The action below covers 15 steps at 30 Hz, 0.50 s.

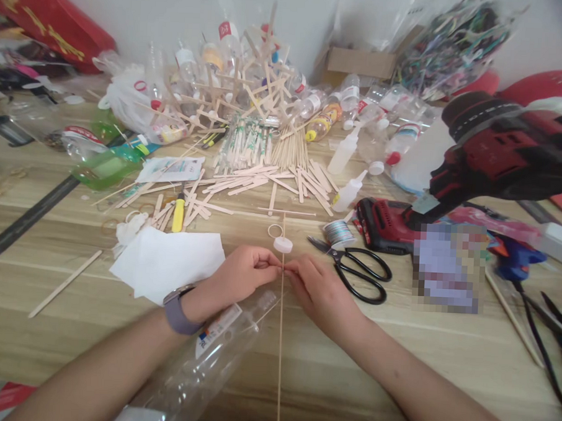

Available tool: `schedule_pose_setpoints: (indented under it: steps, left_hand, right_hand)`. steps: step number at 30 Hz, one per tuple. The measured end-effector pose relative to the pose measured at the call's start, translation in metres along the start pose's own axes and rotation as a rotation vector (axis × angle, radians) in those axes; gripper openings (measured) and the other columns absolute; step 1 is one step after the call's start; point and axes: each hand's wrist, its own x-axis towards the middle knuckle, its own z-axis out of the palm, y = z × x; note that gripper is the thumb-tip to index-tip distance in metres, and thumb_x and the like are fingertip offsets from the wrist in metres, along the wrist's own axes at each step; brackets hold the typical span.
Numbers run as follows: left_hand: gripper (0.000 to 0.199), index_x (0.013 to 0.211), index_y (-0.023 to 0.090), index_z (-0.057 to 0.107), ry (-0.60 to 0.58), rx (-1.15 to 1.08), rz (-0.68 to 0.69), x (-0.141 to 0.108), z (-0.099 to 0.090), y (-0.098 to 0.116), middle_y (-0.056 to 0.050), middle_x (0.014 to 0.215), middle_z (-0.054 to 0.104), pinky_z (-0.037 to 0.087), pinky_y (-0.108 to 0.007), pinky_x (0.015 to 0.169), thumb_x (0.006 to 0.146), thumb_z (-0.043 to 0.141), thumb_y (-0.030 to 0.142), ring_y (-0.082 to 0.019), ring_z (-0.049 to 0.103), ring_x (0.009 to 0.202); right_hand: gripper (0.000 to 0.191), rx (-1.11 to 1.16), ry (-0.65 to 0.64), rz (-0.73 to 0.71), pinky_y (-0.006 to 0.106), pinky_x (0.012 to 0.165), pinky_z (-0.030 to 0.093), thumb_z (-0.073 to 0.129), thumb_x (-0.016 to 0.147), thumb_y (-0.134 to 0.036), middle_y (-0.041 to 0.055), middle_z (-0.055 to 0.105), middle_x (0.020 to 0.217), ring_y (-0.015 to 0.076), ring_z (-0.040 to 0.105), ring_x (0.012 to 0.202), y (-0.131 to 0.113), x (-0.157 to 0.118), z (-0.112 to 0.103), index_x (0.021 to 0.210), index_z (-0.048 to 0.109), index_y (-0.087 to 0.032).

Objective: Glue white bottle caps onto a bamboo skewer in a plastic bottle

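Note:
My left hand (243,272), with a watch (183,308) on the wrist, pinches a long thin wooden stick (280,359) from the left. Opposite it, my right hand (324,293) has its fingertips closed on the same stick. Whether something small, such as thread, also sits between the fingertips is too small to tell. Just beyond the fingers, a whitish bottle cap (283,245) is threaded on the stick. A thin crosspiece (304,213) lies across its far end. A clear plastic bottle (218,363) lies beneath my left forearm, its neck near the stick.
Black-handled scissors (364,276) and a thread spool (339,233) lie right of my hands. Farther right are a red power drill (387,224) and a blue glue gun (516,261). White paper (167,261) is at left. Wooden sticks (249,181) and several bottles crowd the back.

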Motion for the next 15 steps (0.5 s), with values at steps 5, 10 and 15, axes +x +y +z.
schedule_pose_setpoints:
  steps: [5, 10, 15]
  left_hand:
    - [0.019, 0.075, 0.016, 0.065, 0.008, 0.055, 0.057, 0.003, 0.0025, -0.0038, 0.004, 0.06, 0.054, 0.029, -0.021, 0.051, 0.081, 0.055, 0.032, -0.009, 0.041, 0.053]
    - [0.018, 0.072, 0.016, 0.062, 0.008, 0.13, 0.095, 0.0048, 0.0026, -0.0067, 0.006, 0.054, 0.044, 0.025, -0.021, 0.049, 0.081, 0.054, 0.029, -0.009, 0.035, 0.05]
    - [0.018, 0.073, 0.016, 0.063, -0.008, 0.146, 0.112, 0.0062, 0.0014, -0.0065, 0.006, 0.054, 0.044, 0.026, -0.021, 0.05, 0.081, 0.054, 0.029, -0.009, 0.035, 0.051]
  right_hand:
    - [0.023, -0.189, -0.013, -0.081, 0.034, 0.066, 0.043, 0.037, 0.098, -0.02, 0.0087, 0.064, 0.079, 0.0219, 0.058, 0.074, 0.0041, -0.0024, 0.0021, 0.09, 0.059, -0.017]
    - [0.02, -0.317, -0.078, -0.145, 0.035, 0.065, 0.04, 0.04, 0.095, -0.013, 0.0088, 0.064, 0.079, 0.0224, 0.057, 0.072, 0.0062, -0.0021, 0.004, 0.092, 0.059, -0.016]
    - [0.018, -0.277, -0.023, -0.173, 0.034, 0.064, 0.04, 0.043, 0.093, -0.013, 0.0085, 0.064, 0.073, 0.0224, 0.058, 0.069, 0.005, 0.002, 0.0046, 0.084, 0.059, -0.016]
